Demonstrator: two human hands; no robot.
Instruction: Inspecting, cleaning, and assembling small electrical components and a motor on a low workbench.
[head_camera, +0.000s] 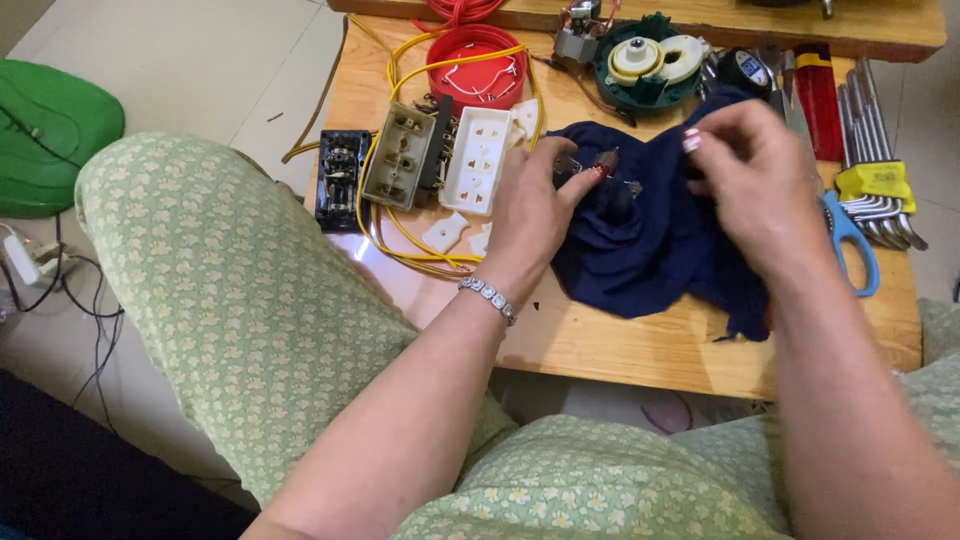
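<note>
Both my hands work over a dark blue cloth (650, 240) on the wooden table (620, 345): left hand (530, 215) pinching a small metal part (578, 168), right hand (760, 185) gripping the cloth's upper edge. White socket plates (478, 160) and yellow wires (400, 240) lie just beside my left hand.

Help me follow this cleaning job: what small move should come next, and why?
Probably rub the dark blue cloth over the small metal part. The left hand pinches that part against the cloth, and the right hand already grips a fold of cloth beside it.
</note>
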